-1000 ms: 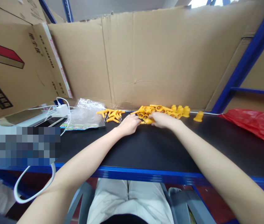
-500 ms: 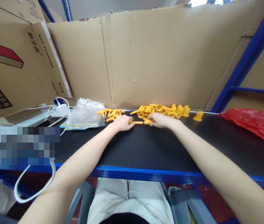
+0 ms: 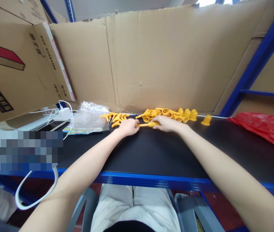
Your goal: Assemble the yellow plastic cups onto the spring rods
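My left hand point(image 3: 126, 127) and my right hand point(image 3: 165, 123) rest far out on the black table top point(image 3: 151, 151), both closed on one slim yellow plastic piece point(image 3: 149, 124) stretched between them. The left hand grips its left end, the right hand its thicker right end. Just behind the hands lies a pile of yellow plastic parts point(image 3: 166, 114). A smaller heap of yellow pieces with small metal ends point(image 3: 115, 118) sits to the left of my left hand.
A clear plastic bag point(image 3: 88, 118) lies at the left with a white charger and cable point(image 3: 63, 113). One yellow cap point(image 3: 206, 120) stands apart at the right. A red plastic bag point(image 3: 265, 128) fills the far right. Cardboard walls point(image 3: 166, 61) close the back.
My left hand slid left from the pile, drawing the yellow piece out between the hands. It then held near the left heap while the right hand barely moved.
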`<state>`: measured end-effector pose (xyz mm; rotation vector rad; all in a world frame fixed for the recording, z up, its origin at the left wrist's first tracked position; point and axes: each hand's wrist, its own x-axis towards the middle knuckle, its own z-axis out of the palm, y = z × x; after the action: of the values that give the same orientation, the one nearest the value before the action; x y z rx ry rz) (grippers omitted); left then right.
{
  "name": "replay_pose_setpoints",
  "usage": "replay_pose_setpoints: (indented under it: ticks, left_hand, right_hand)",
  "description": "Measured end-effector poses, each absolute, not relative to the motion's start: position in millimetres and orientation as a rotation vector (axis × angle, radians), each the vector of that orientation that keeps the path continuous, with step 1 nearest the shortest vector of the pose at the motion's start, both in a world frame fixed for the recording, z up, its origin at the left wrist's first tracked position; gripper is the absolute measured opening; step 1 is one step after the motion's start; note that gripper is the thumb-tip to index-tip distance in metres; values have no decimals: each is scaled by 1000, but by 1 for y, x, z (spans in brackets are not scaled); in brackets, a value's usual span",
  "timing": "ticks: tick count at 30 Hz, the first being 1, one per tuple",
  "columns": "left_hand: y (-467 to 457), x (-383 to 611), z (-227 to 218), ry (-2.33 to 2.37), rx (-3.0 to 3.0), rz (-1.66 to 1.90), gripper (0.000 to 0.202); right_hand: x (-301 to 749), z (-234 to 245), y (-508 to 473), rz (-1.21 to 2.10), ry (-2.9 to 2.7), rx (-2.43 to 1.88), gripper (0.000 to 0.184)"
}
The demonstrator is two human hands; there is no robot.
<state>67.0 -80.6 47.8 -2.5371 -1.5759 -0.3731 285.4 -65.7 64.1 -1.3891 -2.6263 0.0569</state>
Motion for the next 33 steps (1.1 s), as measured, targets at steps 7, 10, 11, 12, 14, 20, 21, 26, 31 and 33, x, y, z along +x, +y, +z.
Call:
replay_pose_setpoints:
  ticks: [7,10,11,12,14,20,21,26,31,33]
  left_hand:
    - [-81,66,51,-1659,-2561,-568,33]
    - [-78,67,47,-1654,-2587,-637,30]
    - [-76,67,45,-1663,-2594,-652,29]
    - [-74,67,44,-1677,-2602,-659,29]
    - [-72,66,42,-1702,-2613,-661,29]
    - [-69,59,44,-1634,-2556,-572,33]
    - [-68,58,44,-1604,-2549,-546,34]
    - [-67,55,42,-1520,-2514,-509,35]
    - [-69,56,42,-1481,-2505,-510,34]
    - [-70,56,42,-1496,-2492,-531,34]
  right_hand:
    - [289,67,-65,108,-2583,-1397,30]
    - [289,65,-64,138,-2612,-1345,25]
    - [289,64,-64,155,-2610,-1330,25]
    - [288,63,-63,179,-2599,-1319,25]
    - [287,63,-63,257,-2558,-1300,28]
    - [292,63,-66,747,-2344,-1343,51]
    - [294,63,-65,810,-2296,-1350,52]
    - [300,54,-60,1161,-2045,-1248,35]
    - [301,46,-54,1367,-1936,-1201,22]
    - [299,43,-51,1365,-1872,-1215,24]
